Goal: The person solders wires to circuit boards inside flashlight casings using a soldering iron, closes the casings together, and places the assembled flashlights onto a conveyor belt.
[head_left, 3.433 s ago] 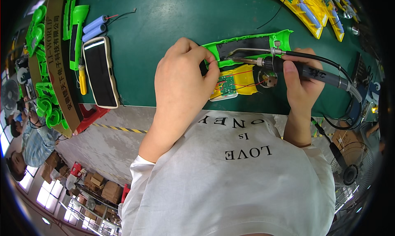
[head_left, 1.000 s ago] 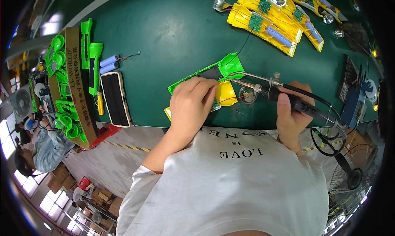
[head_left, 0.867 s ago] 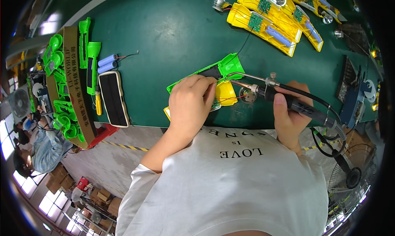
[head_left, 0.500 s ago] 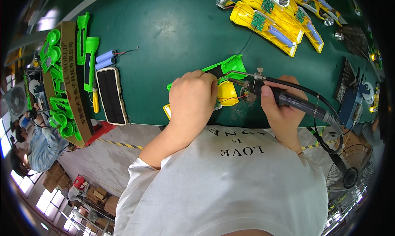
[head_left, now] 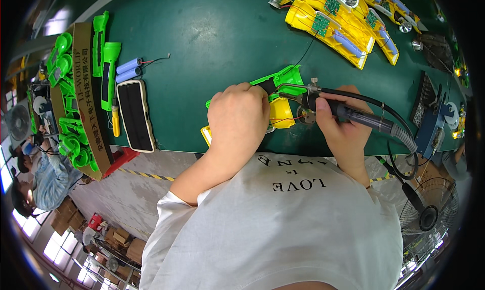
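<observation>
My left hand (head_left: 238, 114) is closed over the green flashlight shell half (head_left: 289, 79), pressing it to the table; its fingertips are hidden. A dark panel shows on the shell beside those fingers. Under and nearer than it lies a yellow flashlight shell half (head_left: 281, 111) with red wire across it. My right hand (head_left: 346, 131) grips a soldering iron (head_left: 357, 116) with a solder feed tube along it. The iron's tip reaches left to the green shell, close to my left fingers; whether it touches is too small to tell.
Yellow flashlight halves (head_left: 313, 35) with circuit boards and blue battery cells lie at the far right. On the left are a phone (head_left: 135, 115), blue cells (head_left: 128, 70), a yellow-handled screwdriver (head_left: 115, 122) and a cardboard box (head_left: 83, 88) beside green parts. A blue soldering station (head_left: 432, 128) stands right.
The soldering iron and my right hand have shifted slightly left, toward the green shell. My left hand keeps its hold, nearly still; the whole view has moved a little.
</observation>
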Demonstrator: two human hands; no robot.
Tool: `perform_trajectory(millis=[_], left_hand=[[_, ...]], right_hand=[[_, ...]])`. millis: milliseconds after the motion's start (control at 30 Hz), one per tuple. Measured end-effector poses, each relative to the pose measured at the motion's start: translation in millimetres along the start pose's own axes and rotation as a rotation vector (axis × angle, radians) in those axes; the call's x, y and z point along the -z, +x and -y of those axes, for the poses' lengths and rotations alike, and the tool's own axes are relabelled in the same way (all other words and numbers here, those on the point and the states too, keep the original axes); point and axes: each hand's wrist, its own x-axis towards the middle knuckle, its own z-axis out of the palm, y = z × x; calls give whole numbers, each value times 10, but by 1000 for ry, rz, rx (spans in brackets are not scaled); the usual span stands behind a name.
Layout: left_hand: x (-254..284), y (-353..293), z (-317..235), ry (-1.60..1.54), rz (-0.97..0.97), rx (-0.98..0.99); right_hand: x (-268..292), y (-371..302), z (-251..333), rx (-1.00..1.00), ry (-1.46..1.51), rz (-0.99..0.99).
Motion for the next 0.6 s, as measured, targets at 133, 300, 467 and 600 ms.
perform_trajectory(millis=[133,300,467,600], left_hand=[[-2,5,-3,24,2,-5],[-6,7,2,35,6,-10],[-5,3,5,40,-10,-22],[-6,3,13,35,-14,-31]], right_hand=[[-16,-3,28,-37,12,-5],[-10,-8,48,-47,-19,11],[-13,3,9,10,-17,-1],[-14,9,26,3,-46,4]])
